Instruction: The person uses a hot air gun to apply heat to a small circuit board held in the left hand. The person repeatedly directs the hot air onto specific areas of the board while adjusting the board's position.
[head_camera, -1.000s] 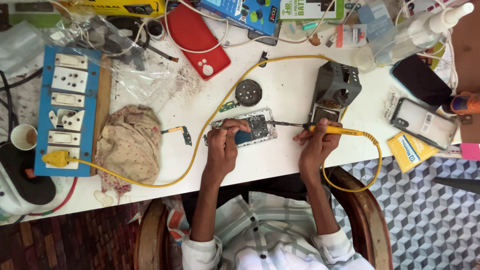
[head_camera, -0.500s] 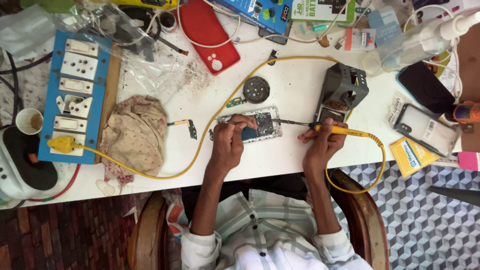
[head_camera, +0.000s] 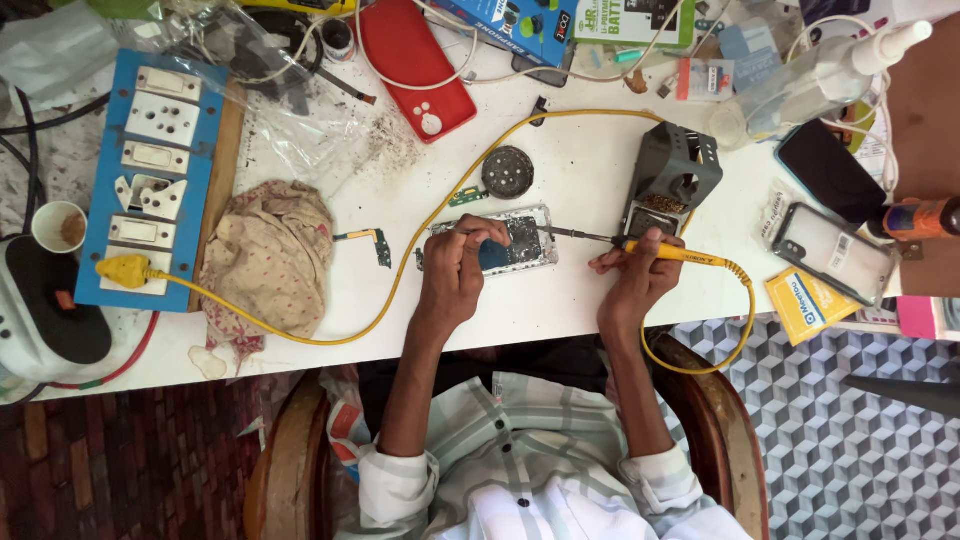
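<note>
An opened phone (head_camera: 515, 243) with its circuit board showing lies on the white table (head_camera: 560, 300) in front of me. My left hand (head_camera: 460, 268) rests on its left end and grips a thin wire or tweezer over it. My right hand (head_camera: 630, 278) holds a yellow-handled soldering iron (head_camera: 660, 252) like a pen, its metal tip reaching left onto the phone's right edge. The iron's yellow cord (head_camera: 420, 235) loops across the table to a yellow plug (head_camera: 125, 270) in a blue socket board (head_camera: 150, 175).
A dark soldering stand (head_camera: 675, 175) sits just beyond my right hand. A crumpled cloth (head_camera: 270, 260), a small flex part (head_camera: 375, 243), a round black disc (head_camera: 508, 172), a red phone case (head_camera: 415, 65), other phones (head_camera: 835, 250) and a spray bottle (head_camera: 820, 75) crowd the table.
The view has shifted slightly. Both hands stay on the phone and the iron, with the tip still at the phone's right edge.
</note>
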